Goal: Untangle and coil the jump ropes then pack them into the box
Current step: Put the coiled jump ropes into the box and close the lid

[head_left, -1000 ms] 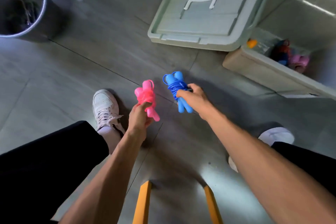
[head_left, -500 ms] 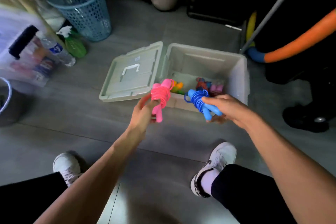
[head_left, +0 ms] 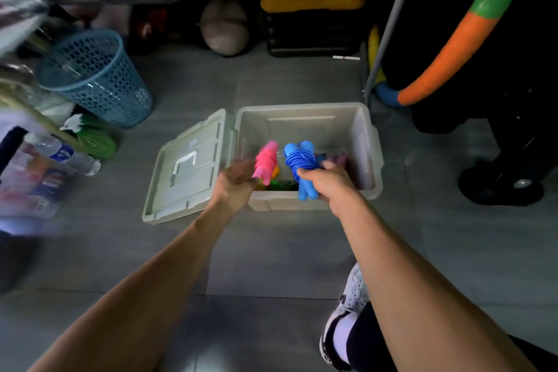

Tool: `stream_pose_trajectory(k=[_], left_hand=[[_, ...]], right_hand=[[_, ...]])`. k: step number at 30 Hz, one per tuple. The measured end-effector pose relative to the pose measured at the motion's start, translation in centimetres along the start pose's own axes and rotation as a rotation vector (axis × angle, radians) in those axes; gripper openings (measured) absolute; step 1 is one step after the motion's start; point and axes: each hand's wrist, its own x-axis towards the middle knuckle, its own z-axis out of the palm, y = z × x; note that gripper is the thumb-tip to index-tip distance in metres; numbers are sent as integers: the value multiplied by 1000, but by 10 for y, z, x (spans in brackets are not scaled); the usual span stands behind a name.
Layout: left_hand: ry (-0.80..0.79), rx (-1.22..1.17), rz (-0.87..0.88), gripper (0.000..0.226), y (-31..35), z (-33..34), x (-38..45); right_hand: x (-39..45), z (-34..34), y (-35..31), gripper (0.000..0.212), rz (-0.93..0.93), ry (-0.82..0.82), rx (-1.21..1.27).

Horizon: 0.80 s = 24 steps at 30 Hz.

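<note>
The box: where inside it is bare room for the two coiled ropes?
The far half of the box, along its back wall, looks bare. The near half is crowded with packed ropes under the pink rope and blue rope. Its right corner is hidden by the right hand.

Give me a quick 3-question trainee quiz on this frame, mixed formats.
1. True or false: the flat grey plastic lid is closed on the open grey plastic storage box.
2. Which hand holds the coiled blue jump rope? A) left B) right C) neither
3. Fill in: the left hand has its grip on the coiled ___ jump rope.

Key
1. False: it lies on the floor, against the box's left side.
2. B: the right hand holds it over the box.
3. Pink.
</note>
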Motion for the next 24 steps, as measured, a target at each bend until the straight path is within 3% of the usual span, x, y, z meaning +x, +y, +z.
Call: stream_pose_trajectory(k=[4, 6, 8, 11, 14, 17, 22, 24], left_hand=[[25, 232, 18, 28, -24, -10, 8], [51, 309, 48, 27, -43, -17, 7], [88, 387, 110, 32, -63, -22, 7], [200, 512, 208, 44, -85, -23, -1], [281, 511, 87, 67, -98, -27, -4], [245, 447, -69, 78, -114, -38, 4], [101, 519, -169, 48, -142, -47, 24], [28, 523, -176, 45, -149, -42, 30]], right_hand=[[12, 8, 3, 34, -80, 42, -16], [11, 6, 5, 18, -115, 62, -107], [7, 2, 11, 15, -186, 43, -339], [5, 0, 27, 33, -248, -20, -730], [2, 9, 35, 41, -334, -63, -1004], [1, 20, 40, 49, -418, -45, -1208], [5, 35, 45, 47, -429, -4, -1329], [6, 46, 45, 43, -449, 5, -1328]])
